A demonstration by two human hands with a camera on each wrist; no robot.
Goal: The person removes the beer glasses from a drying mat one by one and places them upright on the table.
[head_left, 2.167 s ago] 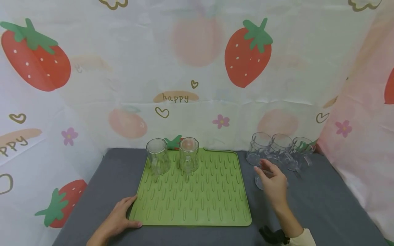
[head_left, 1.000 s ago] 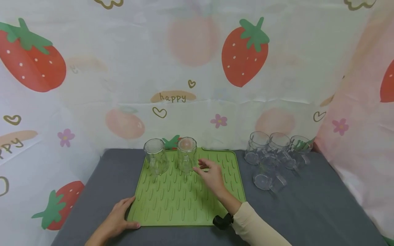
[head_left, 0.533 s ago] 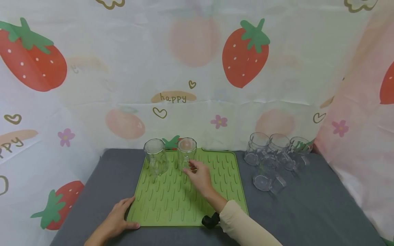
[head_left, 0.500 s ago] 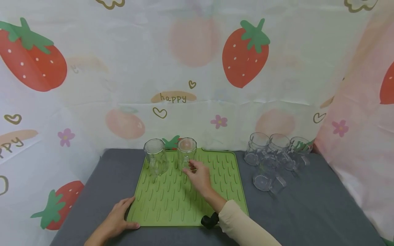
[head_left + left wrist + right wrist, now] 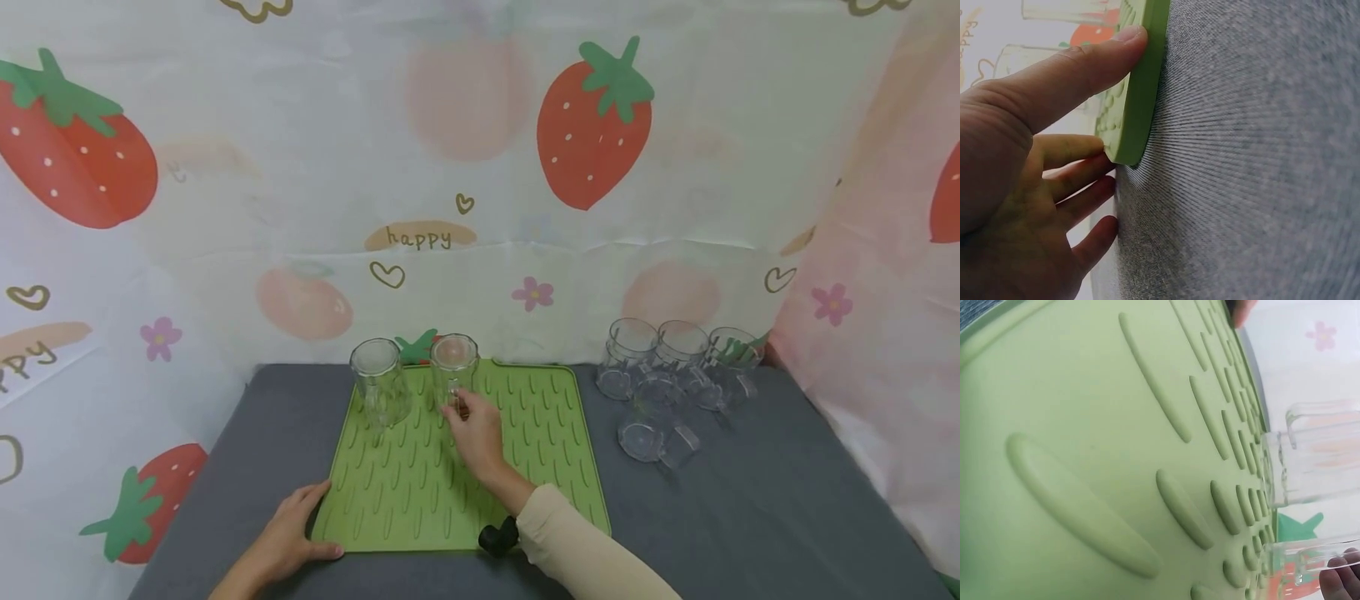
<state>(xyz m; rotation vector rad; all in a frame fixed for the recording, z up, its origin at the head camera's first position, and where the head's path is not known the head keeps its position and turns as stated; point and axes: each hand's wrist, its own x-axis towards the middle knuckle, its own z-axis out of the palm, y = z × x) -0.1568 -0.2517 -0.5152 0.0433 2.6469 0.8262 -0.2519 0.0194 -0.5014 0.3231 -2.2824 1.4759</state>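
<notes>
Two clear glass mugs stand side by side at the back left of a green ridged mat (image 5: 540, 475). My right hand (image 5: 476, 433) reaches over the mat to the right one of them, this glass mug (image 5: 453, 354), thumb and fingers closed at its handle; the right wrist view shows the fingertips (image 5: 1341, 575) around that handle. The other glass mug (image 5: 377, 375) stands to its left, untouched. At the mat's front left corner, my left hand (image 5: 285, 533) lays its thumb (image 5: 1094, 62) on the front edge, with relaxed fingers against the left side.
At the back right of the dark grey cloth, several more clear mugs (image 5: 682, 358) stand close together, one mug (image 5: 641, 433) nearer the front. A patterned curtain (image 5: 480, 167) hangs right behind the table. A black wrist-worn device (image 5: 498, 537) hangs under my right wrist.
My right hand has moved left from the mugs at the right, across the mat, and closed at the right mat mug's handle. The left hand stays at the mat corner.
</notes>
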